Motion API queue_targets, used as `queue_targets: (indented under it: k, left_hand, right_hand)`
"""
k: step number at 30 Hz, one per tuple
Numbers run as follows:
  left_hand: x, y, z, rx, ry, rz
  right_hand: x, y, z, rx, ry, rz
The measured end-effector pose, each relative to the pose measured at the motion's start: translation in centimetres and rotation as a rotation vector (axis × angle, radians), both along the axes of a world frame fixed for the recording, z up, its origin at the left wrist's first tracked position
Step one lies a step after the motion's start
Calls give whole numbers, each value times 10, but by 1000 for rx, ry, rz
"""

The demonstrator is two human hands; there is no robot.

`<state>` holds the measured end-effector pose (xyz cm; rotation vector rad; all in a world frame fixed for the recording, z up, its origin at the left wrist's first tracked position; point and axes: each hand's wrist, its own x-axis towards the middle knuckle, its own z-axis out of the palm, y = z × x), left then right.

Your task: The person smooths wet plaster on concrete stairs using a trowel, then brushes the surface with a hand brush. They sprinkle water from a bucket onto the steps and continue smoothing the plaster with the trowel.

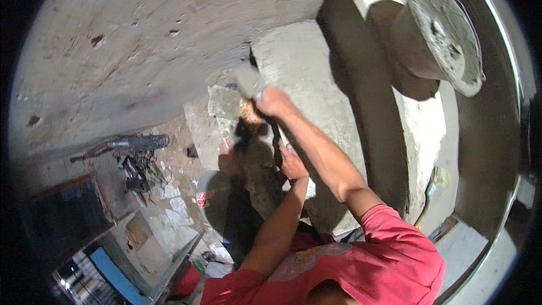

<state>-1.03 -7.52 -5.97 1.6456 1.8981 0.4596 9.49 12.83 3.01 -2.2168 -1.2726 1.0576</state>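
My right hand [274, 102] is closed around the handle of a trowel [247, 81], whose flat grey blade is smeared by motion. The blade is over the corner where the rough wall meets the steps, beside a broken grey patch [224, 103] and an exposed orange brick-like spot [249, 114]. Lower down, my left hand [293, 164] is at the dark front edge of the smooth grey step [307, 79]. Its fingers are curled around something pale and narrow that I cannot make out.
A mortar-crusted basin [446, 36] sits tilted on the upper step at the right. Below it lies a brush [433, 192]. A heap of tools [141, 161] is on the littered floor at the left, near a grey bucket-like container [214, 195]. The rough wall [130, 39] fills the upper left.
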Motion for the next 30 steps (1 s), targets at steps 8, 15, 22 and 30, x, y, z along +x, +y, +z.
queue_targets:
  k: [8,15,22,30]
  left_hand:
    - [-7,1,-18,-194,-79,-40]
    - [4,3,6,-42,-123,34]
    - [-46,50,-39,-206,-317,-339]
    - [-115,52,40,69,-266,-179]
  right_hand:
    - [-40,-199,31,136,68,-444]
    - [-104,-384,60,-52,-21,-665]
    - [-212,-435,20,-51,34,-491]
    - [-205,-367,33,110,-255,-385]
